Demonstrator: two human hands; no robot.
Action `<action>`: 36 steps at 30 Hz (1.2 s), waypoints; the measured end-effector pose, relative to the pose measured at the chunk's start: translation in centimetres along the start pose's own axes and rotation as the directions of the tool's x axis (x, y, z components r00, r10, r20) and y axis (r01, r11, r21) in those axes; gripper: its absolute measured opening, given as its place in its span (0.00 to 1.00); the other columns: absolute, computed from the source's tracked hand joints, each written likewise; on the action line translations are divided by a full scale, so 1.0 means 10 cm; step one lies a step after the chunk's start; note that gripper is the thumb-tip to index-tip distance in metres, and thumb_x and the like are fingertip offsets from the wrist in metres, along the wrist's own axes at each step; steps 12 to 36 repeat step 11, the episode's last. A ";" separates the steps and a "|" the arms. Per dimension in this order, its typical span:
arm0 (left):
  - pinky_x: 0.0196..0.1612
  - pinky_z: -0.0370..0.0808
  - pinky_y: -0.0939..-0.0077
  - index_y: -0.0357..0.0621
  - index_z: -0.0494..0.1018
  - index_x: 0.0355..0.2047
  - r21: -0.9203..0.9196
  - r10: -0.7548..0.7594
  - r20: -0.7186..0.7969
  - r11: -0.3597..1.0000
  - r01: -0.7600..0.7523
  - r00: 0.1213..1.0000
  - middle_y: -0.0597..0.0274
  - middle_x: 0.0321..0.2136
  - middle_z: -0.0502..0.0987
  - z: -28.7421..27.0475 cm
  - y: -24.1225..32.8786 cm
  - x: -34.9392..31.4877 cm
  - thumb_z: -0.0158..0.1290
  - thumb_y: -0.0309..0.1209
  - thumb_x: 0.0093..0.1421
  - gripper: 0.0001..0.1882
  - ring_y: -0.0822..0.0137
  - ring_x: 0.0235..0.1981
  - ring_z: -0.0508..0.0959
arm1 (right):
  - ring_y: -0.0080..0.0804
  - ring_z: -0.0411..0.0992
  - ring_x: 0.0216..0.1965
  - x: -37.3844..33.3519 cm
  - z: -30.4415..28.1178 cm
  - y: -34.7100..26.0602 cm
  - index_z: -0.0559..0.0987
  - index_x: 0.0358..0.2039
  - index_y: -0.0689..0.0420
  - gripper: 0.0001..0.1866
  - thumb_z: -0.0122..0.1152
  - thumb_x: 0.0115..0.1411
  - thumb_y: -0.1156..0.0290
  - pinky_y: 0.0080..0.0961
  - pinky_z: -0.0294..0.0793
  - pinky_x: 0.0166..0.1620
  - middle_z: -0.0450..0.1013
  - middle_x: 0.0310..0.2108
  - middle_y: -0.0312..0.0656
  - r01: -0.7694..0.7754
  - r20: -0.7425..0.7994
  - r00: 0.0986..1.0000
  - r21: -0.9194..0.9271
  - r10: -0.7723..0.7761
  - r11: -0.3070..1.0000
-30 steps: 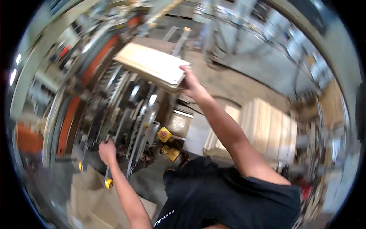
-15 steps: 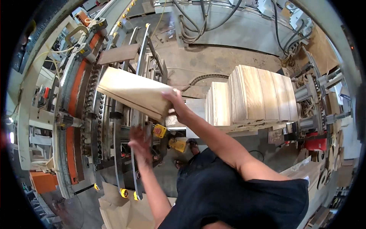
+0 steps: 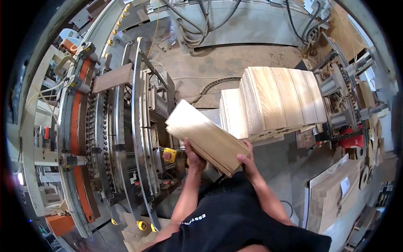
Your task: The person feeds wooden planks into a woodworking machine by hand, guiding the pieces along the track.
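A small bundle of pale wooden boards (image 3: 208, 135) is tilted in front of my body, its far end up and to the left. My left hand (image 3: 194, 156) grips the bundle's left long side from below. At the near right end, my right hand (image 3: 248, 161) is closed round the boards, thumb on the top face. Just beyond them stands a large stack of similar boards (image 3: 281, 98), with a lower pile (image 3: 233, 111) at its left side. The bundle covers part of that lower pile's near edge.
Left of me runs a machine with long metal rails (image 3: 136, 105) and an orange strip (image 3: 75, 138). A yellow switch box (image 3: 169, 155) sits beside the rails. Flat panels (image 3: 336, 193) lie at the right. Across the floor, a grey machine cabinet (image 3: 243, 27) carries thick hoses.
The bundle has moved right and nearer my body, away from the rails. My left hand, free and blurred before, now grips it together with my right. The view has shifted somewhat.
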State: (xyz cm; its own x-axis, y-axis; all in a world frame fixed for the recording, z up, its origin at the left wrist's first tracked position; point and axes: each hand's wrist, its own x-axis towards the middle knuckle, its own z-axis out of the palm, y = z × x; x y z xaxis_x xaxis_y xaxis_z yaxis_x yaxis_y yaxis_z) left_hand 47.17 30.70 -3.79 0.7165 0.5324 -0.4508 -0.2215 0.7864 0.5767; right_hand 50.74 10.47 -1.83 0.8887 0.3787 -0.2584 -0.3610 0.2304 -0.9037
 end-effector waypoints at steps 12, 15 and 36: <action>0.57 0.65 0.62 0.38 0.62 0.58 0.236 -0.572 0.139 0.812 0.534 0.809 0.51 0.52 0.71 -0.17 -1.21 0.74 0.39 0.58 0.60 0.38 0.56 0.52 0.72 | 0.43 0.60 0.56 -0.31 -0.61 0.96 0.49 0.65 0.46 0.46 0.64 0.49 0.66 0.42 0.64 0.58 0.57 0.57 0.41 -0.099 -0.382 0.888 0.386 0.256 0.917; 0.57 0.65 0.62 0.38 0.62 0.58 0.236 -0.572 0.139 0.812 0.534 0.809 0.51 0.52 0.71 -0.17 -1.21 0.74 0.39 0.58 0.60 0.38 0.56 0.52 0.72 | 0.43 0.60 0.56 -0.31 -0.61 0.96 0.49 0.65 0.46 0.46 0.64 0.49 0.66 0.42 0.64 0.58 0.57 0.57 0.41 -0.099 -0.382 0.888 0.386 0.256 0.917; 0.57 0.65 0.62 0.38 0.62 0.58 0.236 -0.572 0.139 0.812 0.534 0.809 0.51 0.52 0.71 -0.17 -1.21 0.74 0.39 0.58 0.60 0.38 0.56 0.52 0.72 | 0.43 0.60 0.56 -0.31 -0.61 0.96 0.49 0.65 0.46 0.46 0.64 0.49 0.66 0.42 0.64 0.58 0.57 0.57 0.41 -0.099 -0.382 0.888 0.386 0.256 0.917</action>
